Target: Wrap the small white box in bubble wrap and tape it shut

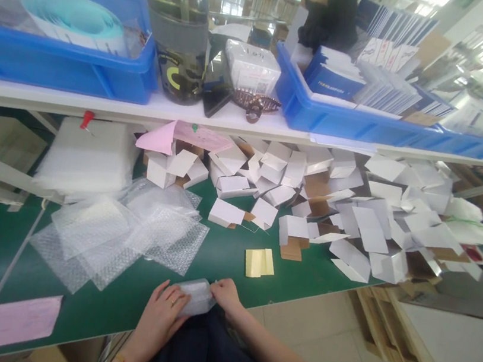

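At the near edge of the green table, a small package in clear bubble wrap (197,297) lies between my hands. My left hand (167,308) wraps round its left side, fingers over the top. The fingers of my right hand (225,294) are closed at the package's right end, pinching its edge. What the wrap contains is too blurred to make out. Just beyond, a folded yellow paper piece (259,262) rests on the table. Loose bubble wrap sheets (127,225) overlap to the left of my hands.
Many white folded boxes (363,225) are heaped across the table's back and right. Pink papers (1,321) lie front left. On the shelf above stand blue bins (59,68), a dark bottle (182,47) and a hair clip (256,104). A wooden pallet (395,334) is on the floor at right.
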Tool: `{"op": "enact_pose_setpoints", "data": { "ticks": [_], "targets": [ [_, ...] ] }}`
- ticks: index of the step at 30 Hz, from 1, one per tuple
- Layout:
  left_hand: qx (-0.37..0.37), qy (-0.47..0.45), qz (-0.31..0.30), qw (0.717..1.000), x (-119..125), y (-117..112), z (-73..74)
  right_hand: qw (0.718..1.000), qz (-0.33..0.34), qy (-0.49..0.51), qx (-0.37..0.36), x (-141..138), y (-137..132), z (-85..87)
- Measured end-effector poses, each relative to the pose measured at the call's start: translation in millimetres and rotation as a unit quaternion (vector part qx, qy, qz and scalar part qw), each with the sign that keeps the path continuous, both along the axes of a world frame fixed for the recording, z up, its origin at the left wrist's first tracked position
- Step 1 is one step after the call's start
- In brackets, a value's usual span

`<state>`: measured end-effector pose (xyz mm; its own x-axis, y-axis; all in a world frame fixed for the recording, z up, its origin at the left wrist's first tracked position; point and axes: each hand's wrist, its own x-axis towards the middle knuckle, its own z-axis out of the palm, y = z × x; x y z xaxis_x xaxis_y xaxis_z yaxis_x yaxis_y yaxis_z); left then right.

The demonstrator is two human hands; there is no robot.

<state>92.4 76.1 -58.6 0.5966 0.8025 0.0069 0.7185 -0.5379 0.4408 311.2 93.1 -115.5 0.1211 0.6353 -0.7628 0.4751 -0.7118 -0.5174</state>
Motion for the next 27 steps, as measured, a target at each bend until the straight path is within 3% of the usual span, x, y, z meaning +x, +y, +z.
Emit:
{"op": "enact_pose_setpoints", "data": {
  "ticks": [3,5,7,9,13,15,20,23,27],
  "targets": [
    [0.006,0.005,-0.001,1.000,5,1,-9.9,0.997,0.043,-0.002,0.061,15,3,19.5],
    [-0.013,-0.003,0.016,1.000,6,1,-15.2,0.978,0.136,0.048,0.150,27,4,29.6],
    [-0.043,-0.001,0.035,0.998,4,0,-19.1,0.936,0.240,0.124,0.225,35,4,30.7],
    [-0.090,0.007,0.072,0.993,-3,-1,-23.4,0.916,0.273,0.164,0.246,39,3,21.0],
    [-0.216,-0.068,0.224,0.948,-19,-3,-37.0,0.951,0.178,0.162,0.197,32,-4,-14.3],
    [-0.251,-0.108,0.265,0.925,-24,-4,-43.8,0.963,0.130,0.167,0.167,26,-8,-29.9],
    [-0.269,-0.125,0.291,0.910,-19,-8,-49.8,0.982,0.010,0.168,0.087,16,-23,-51.7],
    [-0.251,-0.127,0.280,0.918,-16,-9,-53.6,0.980,-0.056,0.184,0.049,9,-33,-55.6],
    [-0.218,-0.140,0.290,0.922,-18,-14,-69.9,0.969,-0.134,0.206,0.024,-2,-41,-55.5]
  ]
}}
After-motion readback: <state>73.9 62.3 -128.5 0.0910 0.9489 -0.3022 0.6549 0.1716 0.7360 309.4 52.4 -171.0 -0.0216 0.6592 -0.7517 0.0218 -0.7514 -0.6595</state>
